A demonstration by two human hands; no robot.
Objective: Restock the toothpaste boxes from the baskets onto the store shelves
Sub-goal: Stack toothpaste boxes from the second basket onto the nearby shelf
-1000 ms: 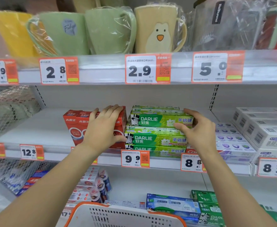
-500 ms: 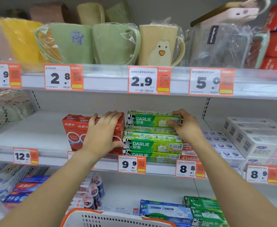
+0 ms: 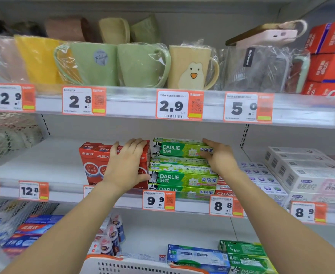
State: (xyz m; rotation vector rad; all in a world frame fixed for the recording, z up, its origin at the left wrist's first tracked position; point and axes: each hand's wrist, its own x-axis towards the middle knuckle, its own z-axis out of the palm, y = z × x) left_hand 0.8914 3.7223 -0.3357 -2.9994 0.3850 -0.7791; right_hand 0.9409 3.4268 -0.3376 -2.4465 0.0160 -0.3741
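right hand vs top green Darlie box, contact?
Touching. In the head view the right hand wraps the right end of the top Darlie box, fingers lying over its front face with no gap showing.

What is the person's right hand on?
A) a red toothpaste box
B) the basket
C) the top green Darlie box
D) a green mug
C: the right hand wraps the right end of the top Darlie box on the green stack, while the left hand lies on the red boxes beside it.
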